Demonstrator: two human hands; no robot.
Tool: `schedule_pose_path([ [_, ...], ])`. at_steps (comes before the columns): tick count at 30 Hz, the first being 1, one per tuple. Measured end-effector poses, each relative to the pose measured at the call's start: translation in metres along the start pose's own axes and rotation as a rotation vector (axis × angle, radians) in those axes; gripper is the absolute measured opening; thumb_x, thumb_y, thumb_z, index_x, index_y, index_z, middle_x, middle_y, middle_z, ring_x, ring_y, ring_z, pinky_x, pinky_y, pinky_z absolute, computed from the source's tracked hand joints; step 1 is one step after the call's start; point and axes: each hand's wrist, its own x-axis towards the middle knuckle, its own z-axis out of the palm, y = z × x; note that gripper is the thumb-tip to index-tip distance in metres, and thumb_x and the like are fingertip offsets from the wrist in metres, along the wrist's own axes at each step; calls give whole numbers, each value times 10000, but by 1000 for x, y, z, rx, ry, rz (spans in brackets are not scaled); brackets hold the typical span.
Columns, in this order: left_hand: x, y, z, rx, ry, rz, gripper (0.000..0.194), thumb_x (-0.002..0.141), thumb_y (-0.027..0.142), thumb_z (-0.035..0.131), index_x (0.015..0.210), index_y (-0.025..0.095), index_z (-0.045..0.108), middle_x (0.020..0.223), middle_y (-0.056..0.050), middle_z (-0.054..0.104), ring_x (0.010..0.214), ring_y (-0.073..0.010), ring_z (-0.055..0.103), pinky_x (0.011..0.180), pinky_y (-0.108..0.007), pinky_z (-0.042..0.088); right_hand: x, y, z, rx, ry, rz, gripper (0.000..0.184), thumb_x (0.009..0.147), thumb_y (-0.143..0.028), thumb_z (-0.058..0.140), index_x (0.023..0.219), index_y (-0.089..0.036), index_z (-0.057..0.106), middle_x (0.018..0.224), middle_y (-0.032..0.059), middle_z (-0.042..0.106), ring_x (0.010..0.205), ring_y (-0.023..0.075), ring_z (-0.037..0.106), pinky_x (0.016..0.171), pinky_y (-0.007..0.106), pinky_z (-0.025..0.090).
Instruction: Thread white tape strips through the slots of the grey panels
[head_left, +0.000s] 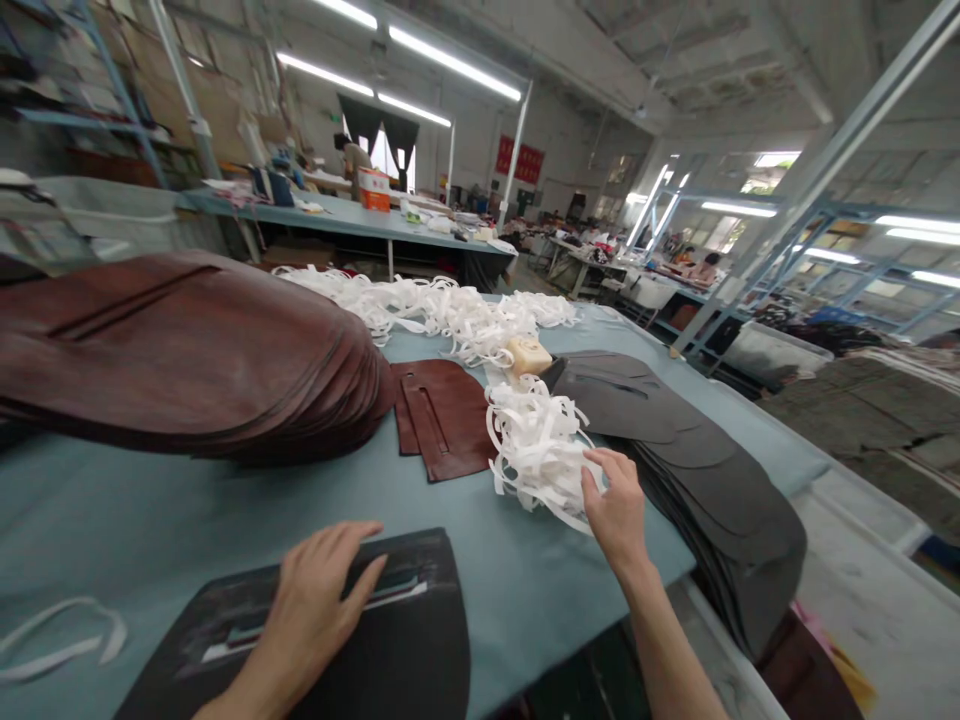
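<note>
**Q:** What lay leftmost?

**A:** A loose white strip on the blue table cover, then a tall stack of brown leather panels.

**Q:** Left hand?

**A:** Flat on a dark panel at the near table edge, fingers slightly spread, gripping nothing. Flat pressure beside the slot seemed the right way to steady it. Rounded end pointed far; long axis ran left to right.

**Q:** Right hand?

**A:** Fingers partly open against a heap of white strips. Could not tell whether they pinched any. A dark stack lay just right.
</note>
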Motion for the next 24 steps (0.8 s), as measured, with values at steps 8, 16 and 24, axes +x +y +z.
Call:
schedule_pose_path([
  [8, 112, 109, 67, -165, -78, 204, 291, 836, 144, 525, 1109, 241, 558, 1232, -89, 507, 1151, -238, 451, 918, -401, 389, -11, -55, 23, -99, -231, -209, 327, 830, -292, 575, 1152, -237, 592, 1278, 119, 516, 1204, 275, 423, 977, 442, 327],
  [16, 77, 46, 31, -188, -256, 51, 231, 952, 276, 312, 847, 203, 504, 722, 0, 579, 661, -146, 523, 636, -257, 375, -12, 7, 54, -590, -441, -225, 516, 838, -135, 479, 1331, -286, 470, 1420, 119, 422, 1317, 293, 321, 980, 484, 247],
  [24, 6, -11, -55, -459, -467, -284, 337, 932, 463, 293, 804, 211, 478, 711, 35, 516, 671, -128, 499, 661, -233, 368, 1, -60, 49, -305, -333, -320, 573, 745, -151, 540, 1311, -179, 453, 1409, 151, 373, 1238, 305, 367, 979, 449, 303],
])
